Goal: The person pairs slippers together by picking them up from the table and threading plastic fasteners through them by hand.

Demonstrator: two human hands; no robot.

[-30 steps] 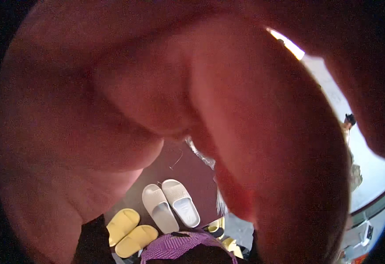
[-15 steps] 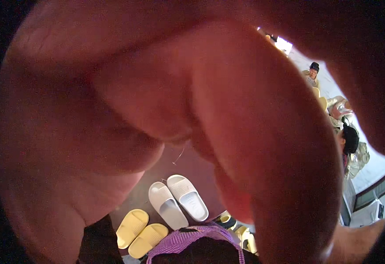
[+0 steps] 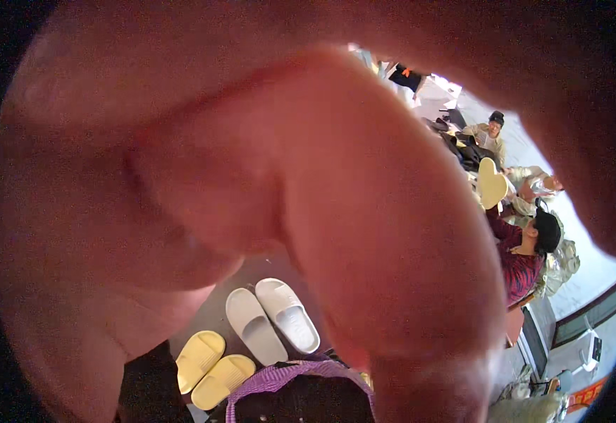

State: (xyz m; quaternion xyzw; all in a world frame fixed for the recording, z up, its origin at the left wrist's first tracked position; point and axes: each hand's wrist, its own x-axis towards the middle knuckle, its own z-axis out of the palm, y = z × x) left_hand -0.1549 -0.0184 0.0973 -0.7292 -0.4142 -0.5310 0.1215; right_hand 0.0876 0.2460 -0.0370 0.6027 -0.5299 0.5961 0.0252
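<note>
Both of my hands are very close to the head view and cover most of it, blurred and reddish. My left hand (image 3: 89,225) fills the left side, and my right hand (image 3: 385,204) spans the middle. Their fingers run out of sight or blur together, so whether they hold anything does not show. Through the gap below them appear a pair of pale grey-white slide slippers (image 3: 257,328) and a pair of yellow slide slippers (image 3: 222,381), lying side by side on a dark surface. Neither hand touches them.
Purple checked fabric (image 3: 273,379) with a dark area inside it lies at the lower edge. Several people sit to the right, one in a dark red patterned top (image 3: 519,275). Near them stands a yellow sole-shaped piece (image 3: 491,185). Clear plastic bags (image 3: 562,268) are behind them.
My right hand has shifted left in the picture, uncovering more of the people and the yellow piece at the right. The slippers appear slightly further left.
</note>
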